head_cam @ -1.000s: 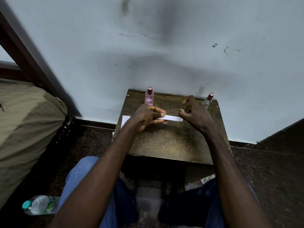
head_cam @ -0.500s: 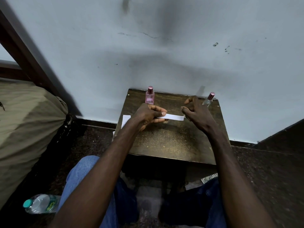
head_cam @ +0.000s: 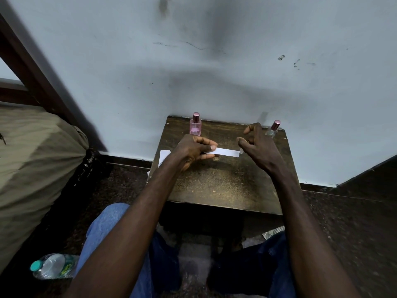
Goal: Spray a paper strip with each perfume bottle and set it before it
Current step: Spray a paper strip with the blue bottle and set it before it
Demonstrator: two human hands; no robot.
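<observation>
Over the far half of the small wooden table [head_cam: 225, 186], the left hand [head_cam: 191, 150] pinches one end of a white paper strip [head_cam: 227, 152] between thumb and fingers. The right hand [head_cam: 260, 147] hovers at the strip's other end, fingers loosely curled and apart, gripping nothing. A pink perfume bottle [head_cam: 195, 128] stands at the table's far edge, and a clear perfume bottle [head_cam: 273, 129] at its far right corner.

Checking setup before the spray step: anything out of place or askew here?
Minor only: spare paper overhangs the table's left edge, and the clear bottle sits right at the back right corner, partly behind the right hand. No spill or damage visible.
</observation>
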